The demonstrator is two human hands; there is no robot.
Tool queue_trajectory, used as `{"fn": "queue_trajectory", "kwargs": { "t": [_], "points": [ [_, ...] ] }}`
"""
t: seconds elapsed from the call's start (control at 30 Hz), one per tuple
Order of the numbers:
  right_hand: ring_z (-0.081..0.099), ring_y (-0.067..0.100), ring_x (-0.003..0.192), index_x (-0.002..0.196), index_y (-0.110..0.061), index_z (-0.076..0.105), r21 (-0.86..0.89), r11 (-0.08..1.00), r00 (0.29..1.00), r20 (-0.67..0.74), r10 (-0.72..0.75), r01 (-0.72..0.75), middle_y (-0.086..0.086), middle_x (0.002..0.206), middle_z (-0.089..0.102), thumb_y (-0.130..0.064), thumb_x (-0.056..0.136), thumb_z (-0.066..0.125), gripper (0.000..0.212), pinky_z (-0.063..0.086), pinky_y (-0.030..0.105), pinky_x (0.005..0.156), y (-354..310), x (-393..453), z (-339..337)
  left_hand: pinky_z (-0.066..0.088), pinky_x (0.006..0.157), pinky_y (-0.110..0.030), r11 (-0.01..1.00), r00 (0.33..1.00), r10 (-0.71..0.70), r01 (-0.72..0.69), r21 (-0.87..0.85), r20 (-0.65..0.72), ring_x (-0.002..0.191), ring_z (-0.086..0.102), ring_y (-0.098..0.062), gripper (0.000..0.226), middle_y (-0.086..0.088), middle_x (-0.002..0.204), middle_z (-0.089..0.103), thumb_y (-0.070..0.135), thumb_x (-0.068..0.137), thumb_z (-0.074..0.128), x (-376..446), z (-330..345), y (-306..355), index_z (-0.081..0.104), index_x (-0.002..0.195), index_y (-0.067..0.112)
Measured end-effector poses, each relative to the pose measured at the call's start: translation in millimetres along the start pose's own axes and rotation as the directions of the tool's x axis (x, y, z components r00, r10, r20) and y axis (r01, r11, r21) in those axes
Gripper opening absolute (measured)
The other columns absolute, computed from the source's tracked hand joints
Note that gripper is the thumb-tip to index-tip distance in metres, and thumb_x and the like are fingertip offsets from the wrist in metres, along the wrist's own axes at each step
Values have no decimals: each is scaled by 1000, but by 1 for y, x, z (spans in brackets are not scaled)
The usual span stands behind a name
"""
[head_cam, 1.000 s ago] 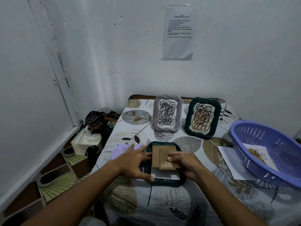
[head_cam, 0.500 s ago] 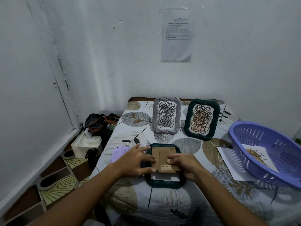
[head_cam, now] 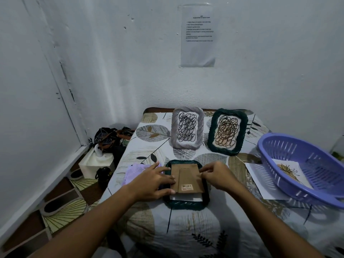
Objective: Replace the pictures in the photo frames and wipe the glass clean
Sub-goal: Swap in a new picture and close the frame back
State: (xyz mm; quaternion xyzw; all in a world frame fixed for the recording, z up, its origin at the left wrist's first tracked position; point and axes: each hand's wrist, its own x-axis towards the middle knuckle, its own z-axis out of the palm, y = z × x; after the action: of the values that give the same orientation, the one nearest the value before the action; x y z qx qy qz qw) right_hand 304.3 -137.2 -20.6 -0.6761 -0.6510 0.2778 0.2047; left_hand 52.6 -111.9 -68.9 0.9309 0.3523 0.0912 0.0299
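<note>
Dark-green frame point(head_cam: 186, 205) lies face down on the leaf-patterned tablecloth point(head_cam: 195, 229), and everything else is placed from it. Its brown cardboard backing point(head_cam: 187, 178) sits inside the woven rim, with a white sheet point(head_cam: 184, 197) showing below the backing's near edge.

At the frame's left side the left hand point(head_cam: 150, 181) lies flat, fingers nearly straight and slightly spread, fingertips point(head_cam: 172, 180) pressing on the left edge of the backing. At the frame's right side the right hand point(head_cam: 217, 176) has its fingers bent, tips meeting the right edge of the backing near its upper corner; whether they pinch the edge or only push on it cannot be told.

Just left of the frame, partly under the left hand, lies a lilac cloth point(head_cam: 133, 172). Beyond the frame two more frames stand upright against the wall: a grey frame point(head_cam: 187, 128) with a black scribble picture, and to its right a green frame point(head_cam: 228, 132) with a brown scribble. Right of the face-down frame a purple basket point(head_cam: 305, 164) holds a drawing point(head_cam: 289, 169) and rests partly on a white paper point(head_cam: 260, 180).
</note>
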Motion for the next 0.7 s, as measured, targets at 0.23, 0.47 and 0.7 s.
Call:
{"fn": "queue_trajectory", "kwargs": {
  "t": [0.23,0.47,0.7],
  "points": [
    [43,20,131,121,-13,65,-18,993,957,268,-109,118,5,142,49,3,87,54,39,36,29,102,11,-1,1,17,114,-54,998,998,41,-39,53,-37,132,48,-23,73,0,129,63,70,91,24,-2,10,1,67,121,19],
    [36,24,138,121,-15,66,-108,984,949,299,-101,139,4,149,41,11,84,47,49,32,34,110,20,3,10,21,105,-56,987,993,67,-52,155,-95,123,56,-23,63,3,119,69,65,94,29,-6,18,5,71,113,22],
    [35,24,139,122,-17,66,-123,982,947,306,-102,146,4,152,37,7,84,49,48,31,36,113,21,0,12,8,112,-48,996,1000,19,-17,92,-19,141,34,-24,76,4,134,59,74,89,22,-7,14,5,64,126,23]
  ]
}}
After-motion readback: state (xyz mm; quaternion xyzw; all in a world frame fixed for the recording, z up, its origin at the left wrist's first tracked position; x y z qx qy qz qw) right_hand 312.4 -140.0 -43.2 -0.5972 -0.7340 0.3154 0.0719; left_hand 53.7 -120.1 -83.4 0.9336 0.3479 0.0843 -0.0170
